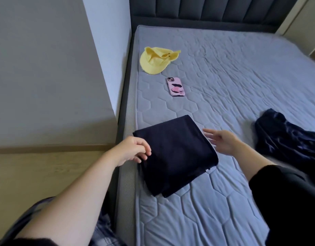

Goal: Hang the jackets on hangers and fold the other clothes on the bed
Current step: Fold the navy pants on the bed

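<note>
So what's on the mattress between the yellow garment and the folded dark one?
A phone in a pink case, camera side up, lies between the yellow garment and the folded dark garment, touching neither, in the head view.

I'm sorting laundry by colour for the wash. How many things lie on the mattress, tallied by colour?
Dark navy: 2, the folded garment and the crumpled garment
Yellow: 1, the yellow garment
Pink: 1, the phone
Total: 4
</note>
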